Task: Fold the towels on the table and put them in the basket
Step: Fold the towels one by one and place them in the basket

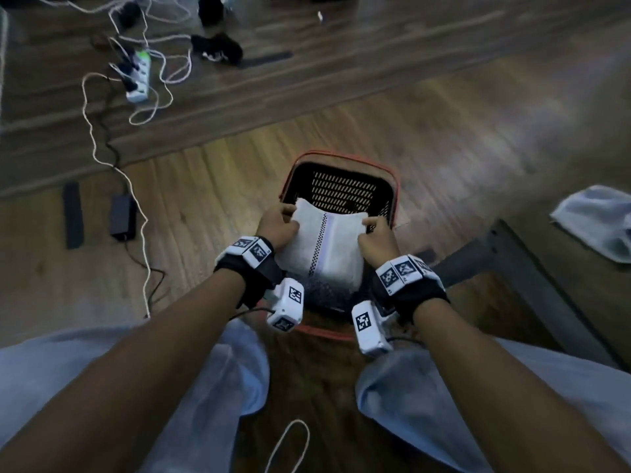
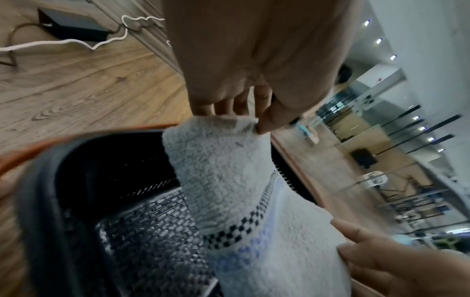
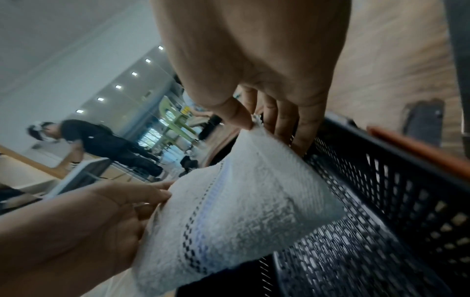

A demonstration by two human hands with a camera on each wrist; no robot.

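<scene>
Held over the black basket (image 1: 341, 189), above its near edge: folded white towel (image 1: 321, 247), pinched at its far corners by left hand (image 1: 276, 223) and right hand (image 1: 377, 238). Soft, light, floppy (likely to unfold unless lowered by both corners).

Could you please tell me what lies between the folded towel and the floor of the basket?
Nothing: in both wrist views the folded towel, gripped by the left hand and right hand, hangs over the basket floor, which looks bare.
</scene>
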